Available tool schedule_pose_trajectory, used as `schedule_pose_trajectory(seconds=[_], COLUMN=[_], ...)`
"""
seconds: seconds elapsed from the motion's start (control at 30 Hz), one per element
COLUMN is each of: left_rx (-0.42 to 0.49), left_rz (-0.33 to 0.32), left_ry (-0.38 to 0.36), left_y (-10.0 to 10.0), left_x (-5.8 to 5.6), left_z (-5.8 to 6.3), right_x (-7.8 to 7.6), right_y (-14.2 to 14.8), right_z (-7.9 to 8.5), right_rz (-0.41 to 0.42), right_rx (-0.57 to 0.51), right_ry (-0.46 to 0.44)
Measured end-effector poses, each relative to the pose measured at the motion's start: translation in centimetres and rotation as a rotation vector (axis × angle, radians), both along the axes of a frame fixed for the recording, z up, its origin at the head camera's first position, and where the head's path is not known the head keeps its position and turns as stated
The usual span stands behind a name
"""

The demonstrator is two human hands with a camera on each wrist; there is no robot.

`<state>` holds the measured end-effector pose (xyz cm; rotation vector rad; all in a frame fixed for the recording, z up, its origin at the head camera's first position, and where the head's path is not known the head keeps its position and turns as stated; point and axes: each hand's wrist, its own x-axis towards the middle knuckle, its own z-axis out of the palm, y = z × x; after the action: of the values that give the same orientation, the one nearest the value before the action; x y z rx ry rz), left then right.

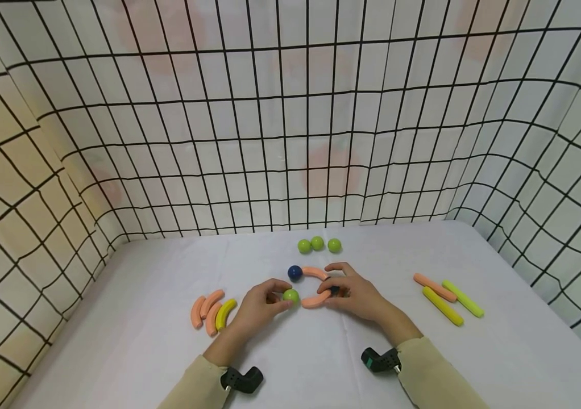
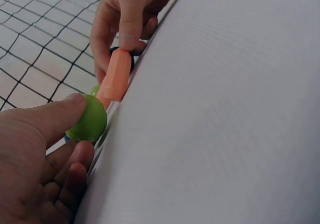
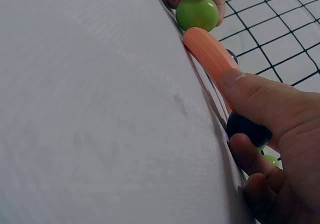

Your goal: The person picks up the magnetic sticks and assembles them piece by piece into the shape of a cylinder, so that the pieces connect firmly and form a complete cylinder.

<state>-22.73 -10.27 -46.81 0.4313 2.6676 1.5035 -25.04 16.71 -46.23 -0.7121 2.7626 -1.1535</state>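
Observation:
My left hand (image 1: 264, 304) pinches a green ball (image 1: 291, 296) between thumb and fingertips. To its right, my right hand (image 1: 357, 292) grips a dark blue ball (image 3: 249, 130), its thumb on the near curved orange stick (image 1: 316, 299) that meets this ball. The stick's free end lies close to the green ball, as the left wrist view also shows. Another curved orange stick (image 1: 314, 272) runs from the right fingertips to a second dark blue ball (image 1: 294, 273) behind the green one. The right fingers partly hide the gripped blue ball in the head view.
Three green balls (image 1: 317, 243) sit at the back of the white table (image 1: 132, 341). Curved orange sticks (image 1: 197, 312) and a curved yellow one (image 1: 226, 314) lie left; straight orange, yellow and lime sticks (image 1: 463, 298) lie right. Black wire mesh (image 1: 282, 136) encloses the back and sides.

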Motion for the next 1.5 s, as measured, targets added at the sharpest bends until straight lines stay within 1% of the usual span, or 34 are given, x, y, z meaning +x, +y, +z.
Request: schedule_pose_trajectory(seconds=[0.2, 0.33, 0.6, 1.03, 1.2, 1.5], left_rx=[0.0, -0.013, -0.043, -0.051, -0.055, -0.051], left_rz=[-0.005, -0.004, 0.004, 0.015, 0.011, -0.001], left_ry=[0.009, 0.014, 0.021, 0.029, 0.037, 0.047], left_y=[0.19, 0.38, 0.65, 0.55, 0.46, 0.42], left_x=[0.1, 0.16, 0.31, 0.46, 0.44, 0.34], left_z=[-0.07, -0.04, 0.12, 0.14, -0.01, -0.11], right_x=[0.07, 0.03, -0.11, -0.14, -0.2, -0.49], right_y=[0.08, 0.21, 0.36, 0.43, 0.52, 0.38], right_z=[0.0, -0.06, -0.24, -0.25, -0.24, -0.09], right_rz=[0.016, 0.027, 0.034, 0.059, 0.034, -0.077], right_rx=[0.043, 0.049, 0.028, 0.001, -0.023, -0.009], right_ry=[0.05, 0.069, 0.067, 0.049, 0.026, 0.002])
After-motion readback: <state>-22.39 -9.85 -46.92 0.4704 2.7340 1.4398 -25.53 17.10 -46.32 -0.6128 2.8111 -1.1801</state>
